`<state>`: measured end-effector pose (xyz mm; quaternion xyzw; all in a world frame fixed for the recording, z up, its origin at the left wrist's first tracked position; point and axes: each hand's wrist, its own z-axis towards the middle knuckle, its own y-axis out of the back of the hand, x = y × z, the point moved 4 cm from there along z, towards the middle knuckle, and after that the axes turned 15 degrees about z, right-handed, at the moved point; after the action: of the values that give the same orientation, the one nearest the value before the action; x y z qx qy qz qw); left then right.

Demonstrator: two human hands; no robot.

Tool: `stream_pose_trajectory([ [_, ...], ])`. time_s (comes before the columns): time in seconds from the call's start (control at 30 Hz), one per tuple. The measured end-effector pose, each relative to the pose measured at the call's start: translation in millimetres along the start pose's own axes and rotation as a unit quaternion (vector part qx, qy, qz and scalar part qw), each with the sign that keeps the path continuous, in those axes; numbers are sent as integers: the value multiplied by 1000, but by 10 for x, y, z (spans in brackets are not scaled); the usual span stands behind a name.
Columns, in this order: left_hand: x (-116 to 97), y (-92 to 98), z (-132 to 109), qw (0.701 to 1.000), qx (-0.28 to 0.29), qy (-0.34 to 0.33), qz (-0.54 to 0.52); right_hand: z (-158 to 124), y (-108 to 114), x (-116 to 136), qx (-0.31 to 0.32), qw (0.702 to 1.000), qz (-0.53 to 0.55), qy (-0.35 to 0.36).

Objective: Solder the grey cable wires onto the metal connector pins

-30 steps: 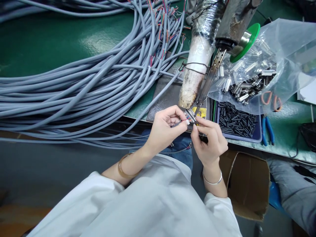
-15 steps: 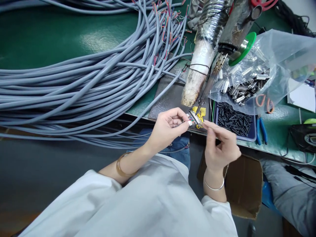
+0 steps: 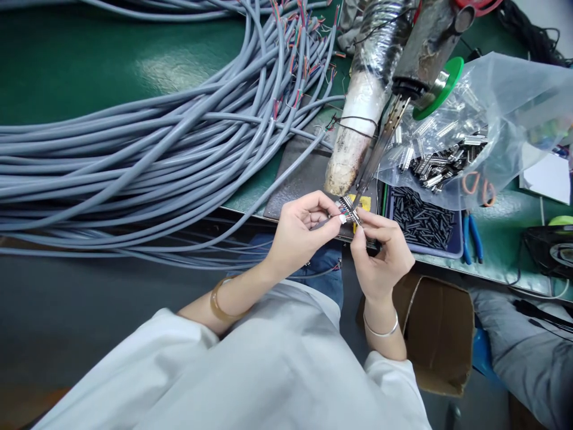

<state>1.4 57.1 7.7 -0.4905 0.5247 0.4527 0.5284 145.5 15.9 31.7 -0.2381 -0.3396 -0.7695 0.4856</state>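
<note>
Your left hand (image 3: pixel 308 229) pinches a thin, multicoloured wire bundle (image 3: pixel 344 211) at the silver multi-pin connector (image 3: pixel 351 212), under the slim metal soldering iron (image 3: pixel 384 138) near the green desk (image 3: pixel 107 71)'s edge. Your right hand (image 3: pixel 384 257) is pinched closed there, its hold unclear. You're likely soldering; next, keep wires and pins aligned.
</note>
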Motion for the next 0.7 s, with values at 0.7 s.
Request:
stream_pose_trajectory([
  [0.7, -26, 41, 13, 999, 17, 23, 23, 17, -14, 45, 19, 1000, -17, 10],
])
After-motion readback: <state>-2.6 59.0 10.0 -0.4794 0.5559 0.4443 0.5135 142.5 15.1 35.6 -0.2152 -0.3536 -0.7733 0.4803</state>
